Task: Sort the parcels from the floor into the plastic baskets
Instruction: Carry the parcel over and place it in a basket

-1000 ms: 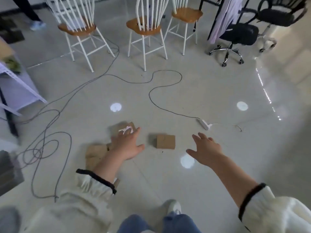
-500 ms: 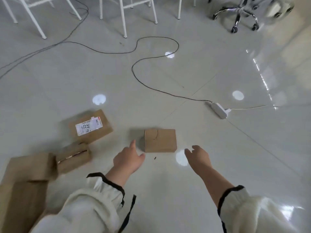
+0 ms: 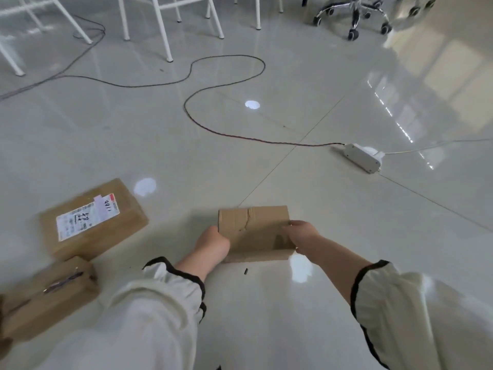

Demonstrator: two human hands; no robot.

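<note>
The box (image 3: 253, 231) is being gripped on the floor (image 3: 346, 236) at its two ends by the left hand (image 3: 212, 245) and the right hand (image 3: 302, 235). Half a second before, both hands were being held open just short of it. To its left, a labelled parcel (image 3: 93, 220) and a taped parcel (image 3: 50, 295) are lying side by side. Beyond, a cable (image 3: 213, 129) is trailing to a power strip (image 3: 362, 157).

A glossy pale floor (image 3: 346, 236) reflects light beneath white chair legs (image 3: 163, 28), a wheeled chair base (image 3: 354, 12), a black cable (image 3: 226, 82) and a power strip (image 3: 362, 157).
</note>
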